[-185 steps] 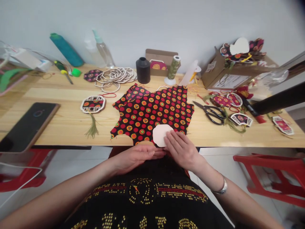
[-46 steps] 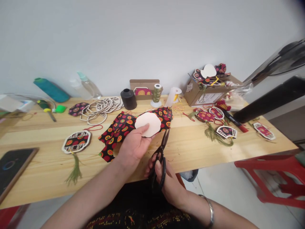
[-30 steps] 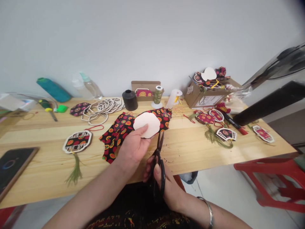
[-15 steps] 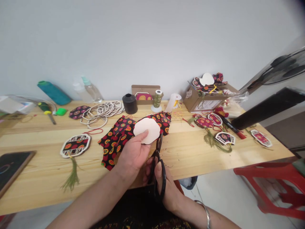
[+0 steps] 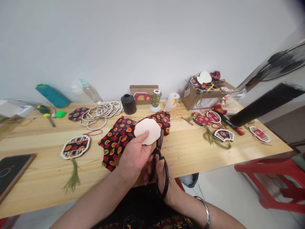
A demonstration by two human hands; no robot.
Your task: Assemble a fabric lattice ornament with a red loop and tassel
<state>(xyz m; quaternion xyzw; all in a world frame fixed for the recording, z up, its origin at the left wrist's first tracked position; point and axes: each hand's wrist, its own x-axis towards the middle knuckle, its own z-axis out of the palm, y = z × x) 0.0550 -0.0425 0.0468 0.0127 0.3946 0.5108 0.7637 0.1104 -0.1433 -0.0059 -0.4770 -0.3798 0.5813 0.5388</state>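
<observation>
My left hand (image 5: 134,157) holds a pale scalloped card shape (image 5: 147,131) pressed against black fabric with red and yellow circles (image 5: 118,139), lifted over the wooden table (image 5: 195,149). My right hand (image 5: 164,183) grips black scissors (image 5: 160,165). Their blades point up along the right edge of the card shape, at the fabric. The fabric hangs from my left hand down onto the table.
A finished ornament with a green tassel (image 5: 75,148) lies to the left, wooden frames (image 5: 102,111) behind it. A black spool (image 5: 128,104), thread cones (image 5: 156,98), a cardboard box of ornaments (image 5: 202,92) and a phone (image 5: 10,170) stand around. Red stool (image 5: 274,178) at right.
Six seconds ago both hands pressed the card onto flat fabric and the scissors lay on the table. Now the fabric and card are lifted, and the scissors have closed along the card's edge.
</observation>
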